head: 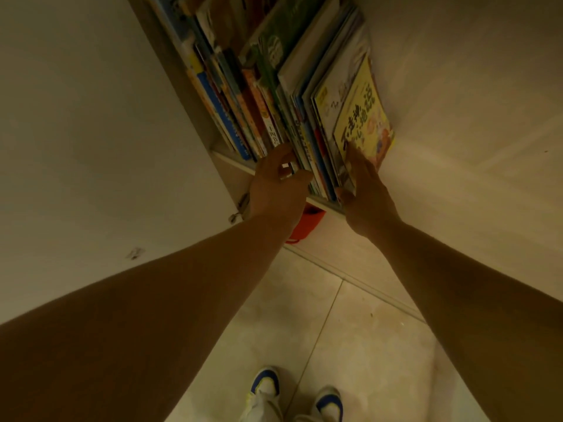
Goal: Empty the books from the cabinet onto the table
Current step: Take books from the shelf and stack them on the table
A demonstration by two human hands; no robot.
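Barely begun, judging by the shelf. Still packed: a full row of books [274,86] upright on the cabinet shelf [231,161] in the upper centre of the frame, spines out, leaning a little to the right. No gap in the row, no book clear of the shelf, and no counter in sight anywhere, so nothing yet delivered as far as can be seen.

Left hand [275,184] at centre frame, fingers curled onto the lower ends of the spines near the middle of the row, something pale and shiny between the fingers, too blurred to name. Right hand [362,178] just right of it, fingers laid fairly straight against the yellow cover [362,117] at the right end of the row, thumb low by the shelf edge. Together bracketing the right-hand bunch of thin books, probably to lift as one stack.

Left to do: pull that bunch free, carry it off, then return for the thicker volumes at upper left.

Below the shelf, an orange object [304,223]; lower frame, tiled floor [350,345] and two shoes [266,382].
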